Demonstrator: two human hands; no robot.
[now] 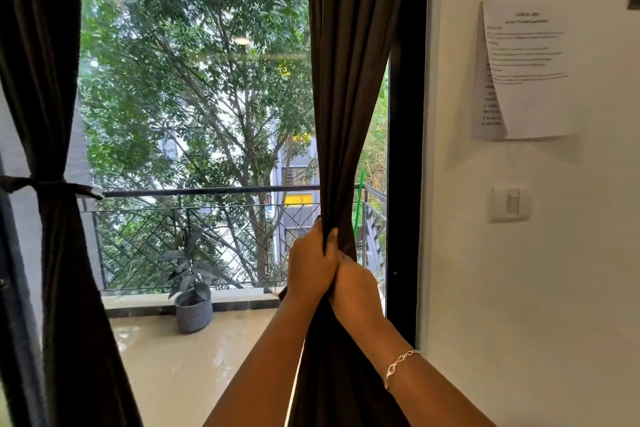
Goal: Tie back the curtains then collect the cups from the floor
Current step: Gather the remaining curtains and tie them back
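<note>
The dark brown right curtain (pixel 349 87) hangs beside the black window frame, gathered into a bunch at waist height. My left hand (pixel 311 263) grips the bunch from the left and my right hand (pixel 356 288), with a silver bracelet on its wrist, grips it from the right, the two hands touching. The left curtain (pixel 52 253) hangs at the left edge, cinched by a dark tie-back (pixel 52 184). No cups are in view.
Through the glass lie a balcony with a black railing (pixel 207 191), a grey potted plant (pixel 193 308) and trees. On the white wall at right hang taped paper sheets (pixel 526 73) and a light switch (pixel 509 203).
</note>
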